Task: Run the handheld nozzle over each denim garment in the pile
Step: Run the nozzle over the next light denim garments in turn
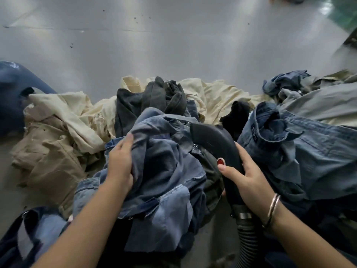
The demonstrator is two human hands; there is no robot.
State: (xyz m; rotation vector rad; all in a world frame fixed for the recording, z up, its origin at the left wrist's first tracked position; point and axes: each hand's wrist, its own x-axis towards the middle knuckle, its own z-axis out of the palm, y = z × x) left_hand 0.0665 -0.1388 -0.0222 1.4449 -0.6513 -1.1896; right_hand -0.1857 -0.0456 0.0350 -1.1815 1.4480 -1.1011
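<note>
Head view: left hand bunches blue denim garment; right hand grips nozzle beside it; next, sweep across.

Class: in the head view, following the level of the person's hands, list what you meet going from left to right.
Tan garment → left hand → blue denim garment → black nozzle → right hand → denim shirt.

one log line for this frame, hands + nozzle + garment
left hand: grips blue denim garment | right hand: holds black nozzle, thumb beside red button | nozzle tip: against garment
</note>
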